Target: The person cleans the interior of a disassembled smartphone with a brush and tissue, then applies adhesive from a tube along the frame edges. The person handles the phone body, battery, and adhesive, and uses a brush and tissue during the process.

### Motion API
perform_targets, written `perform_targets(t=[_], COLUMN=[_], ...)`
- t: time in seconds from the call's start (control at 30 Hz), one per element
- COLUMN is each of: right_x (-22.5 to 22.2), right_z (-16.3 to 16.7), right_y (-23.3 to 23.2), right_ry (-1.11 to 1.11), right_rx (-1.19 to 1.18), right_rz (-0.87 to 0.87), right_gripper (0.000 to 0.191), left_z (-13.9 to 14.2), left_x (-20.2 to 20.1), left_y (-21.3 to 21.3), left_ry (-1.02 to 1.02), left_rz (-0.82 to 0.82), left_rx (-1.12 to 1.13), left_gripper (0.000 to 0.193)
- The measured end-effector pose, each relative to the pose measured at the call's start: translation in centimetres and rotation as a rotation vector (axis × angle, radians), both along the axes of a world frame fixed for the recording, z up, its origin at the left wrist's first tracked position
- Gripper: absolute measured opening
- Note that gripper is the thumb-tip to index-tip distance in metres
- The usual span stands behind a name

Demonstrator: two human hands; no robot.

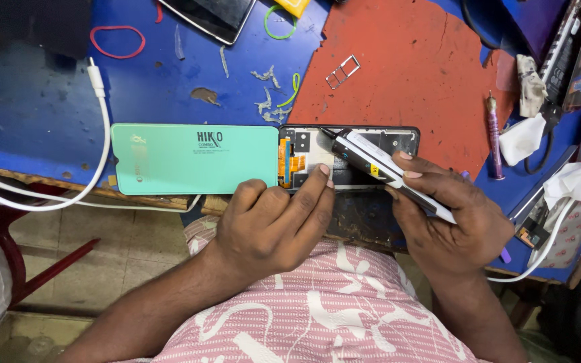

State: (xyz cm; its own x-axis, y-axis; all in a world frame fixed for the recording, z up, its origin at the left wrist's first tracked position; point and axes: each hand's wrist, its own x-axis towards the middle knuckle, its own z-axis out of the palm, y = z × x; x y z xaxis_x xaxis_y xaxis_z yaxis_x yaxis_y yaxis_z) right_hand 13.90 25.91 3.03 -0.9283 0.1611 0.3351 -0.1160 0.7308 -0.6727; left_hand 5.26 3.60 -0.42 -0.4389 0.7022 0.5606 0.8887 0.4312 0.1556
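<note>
From where I watch, my left hand (pixel 274 225) and right hand (pixel 448 218) crowd the open phone (pixel 351 158) from 6 o'clock, so that side is shut. At 9 o'clock the green panel (pixel 193 158) lies touching the phone, with a white cable (pixel 99 128) curving past its far end. At 12 o'clock the red mat (pixel 405 60) is mostly bare; only a SIM tray (pixel 342 71) sits on it. At 3 o'clock a purple screwdriver (pixel 493 138), scissors (pixel 549 128) and tissue (pixel 576 183) block the way. At 11 o'clock, glue scraps (pixel 267 101) and rubber bands (pixel 117 40) dot the blue table (pixel 35 101).
</note>
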Motion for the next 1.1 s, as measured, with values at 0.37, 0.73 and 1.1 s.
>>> perform_targets(t=[0.37,0.73,1.1], right_x=[0.8,1.4,2.2], right_z=[-0.1,0.0,0.0], right_y=[0.8,1.7,3.0], right_ry=[0.000,0.018,0.021], right_rx=[-0.003,-0.028,0.039], right_rz=[-0.027,-0.097,-0.109], right_gripper=[0.025,0.022,0.020], left_z=[0.4,0.2,0.1], left_x=[-0.1,0.0,0.1], left_y=[0.1,0.4,0.7], left_ry=[0.002,0.011,-0.004], left_rz=[0.003,0.011,0.019], left_rx=[-0.042,-0.047,-0.038], left_gripper=[0.012,0.010,0.011])
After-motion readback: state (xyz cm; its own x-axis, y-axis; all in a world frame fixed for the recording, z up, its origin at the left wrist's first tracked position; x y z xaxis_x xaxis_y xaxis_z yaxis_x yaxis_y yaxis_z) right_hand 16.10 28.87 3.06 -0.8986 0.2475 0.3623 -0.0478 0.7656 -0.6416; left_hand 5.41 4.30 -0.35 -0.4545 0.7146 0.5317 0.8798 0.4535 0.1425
